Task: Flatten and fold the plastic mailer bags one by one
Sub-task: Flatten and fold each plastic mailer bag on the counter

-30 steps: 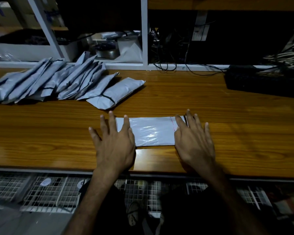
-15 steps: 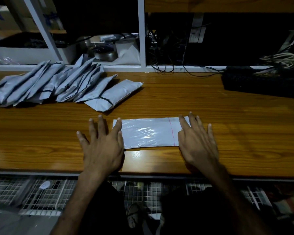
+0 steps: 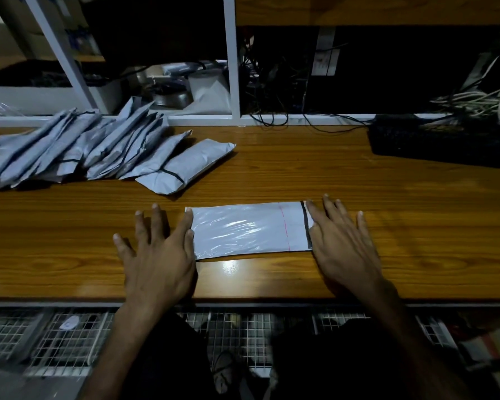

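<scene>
Your flat grey plastic mailer bag (image 3: 248, 230) lies on the brown wooden table (image 3: 358, 197), close to the near edge, with its long side running left to right. Its surface is smooth and shiny, and a thin red dotted line and a black strip cross it near the right end.

Your left hand (image 3: 159, 255) lies palm down at the left end of the bag. The fingers are straight and spread, gripping nothing, and the index finger and thumb touch the left edge of the bag, while the other fingers rest on the wood beside it. Your right hand (image 3: 344, 243) lies palm down at the right end, also with straight, relaxed fingers. Its thumb side covers the right edge of the bag next to the black strip; the light is weak, so I cannot tell how much of the bag is under the palm.

A pile of folded grey mailer bags (image 3: 98, 148) lies at the back left of the table, well apart from the flat bag. A black keyboard (image 3: 445, 142) sits at the back right. Behind the table stands a white metal shelf frame (image 3: 231, 67) with dark cables (image 3: 272, 116) hanging down to the table.
</scene>
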